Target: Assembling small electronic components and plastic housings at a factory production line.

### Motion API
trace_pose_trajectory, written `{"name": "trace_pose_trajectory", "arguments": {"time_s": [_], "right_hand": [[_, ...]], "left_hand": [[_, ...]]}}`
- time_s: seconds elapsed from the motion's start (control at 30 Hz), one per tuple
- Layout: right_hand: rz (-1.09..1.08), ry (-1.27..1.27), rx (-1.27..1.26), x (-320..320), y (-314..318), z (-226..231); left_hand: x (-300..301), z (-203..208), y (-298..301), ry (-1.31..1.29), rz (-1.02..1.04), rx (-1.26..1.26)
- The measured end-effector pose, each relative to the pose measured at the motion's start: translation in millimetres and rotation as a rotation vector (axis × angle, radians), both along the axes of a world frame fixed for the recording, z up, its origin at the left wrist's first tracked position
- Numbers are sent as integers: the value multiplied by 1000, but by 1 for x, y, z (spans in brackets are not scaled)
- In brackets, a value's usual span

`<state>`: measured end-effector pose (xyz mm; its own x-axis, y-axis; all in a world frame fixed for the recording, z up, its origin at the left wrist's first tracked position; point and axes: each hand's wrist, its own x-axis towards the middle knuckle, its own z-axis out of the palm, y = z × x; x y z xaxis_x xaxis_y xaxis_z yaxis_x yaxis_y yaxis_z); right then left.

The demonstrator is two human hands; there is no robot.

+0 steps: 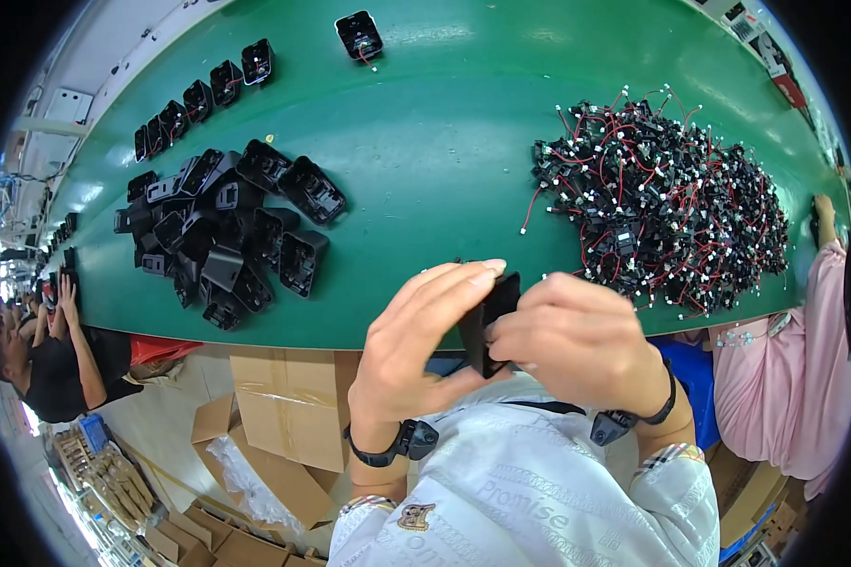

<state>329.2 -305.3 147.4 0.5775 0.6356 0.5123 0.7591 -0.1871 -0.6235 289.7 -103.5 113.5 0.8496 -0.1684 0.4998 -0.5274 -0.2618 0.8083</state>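
Observation:
Just past the table's near edge, my left hand (416, 345) is wrapped round a black plastic housing (482, 326), holding it tilted on its side. My right hand (572, 326) presses its closed fingertips into the open side of that housing; whatever they pinch is hidden. To the left lies a heap of black plastic housings (222, 269), some with their hollow side up. On the right is a large pile of small black parts with red wires and white connectors (652, 198).
The green table (425, 189) spans the view. A row of housings (199, 99) stands at the far left, with one housing (359, 36) at the far middle. Cardboard boxes (288, 378) are below the edge. One person (57, 369) sits left, another in pink (775, 369) right.

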Motion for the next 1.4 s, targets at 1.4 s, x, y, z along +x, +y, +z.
{"name": "trace_pose_trajectory", "arguments": {"time_s": [1.4], "right_hand": [[-268, 1239, 616, -47, 19, -38]], "left_hand": [[-25, -24, -52, -153, 209, -267]]}}
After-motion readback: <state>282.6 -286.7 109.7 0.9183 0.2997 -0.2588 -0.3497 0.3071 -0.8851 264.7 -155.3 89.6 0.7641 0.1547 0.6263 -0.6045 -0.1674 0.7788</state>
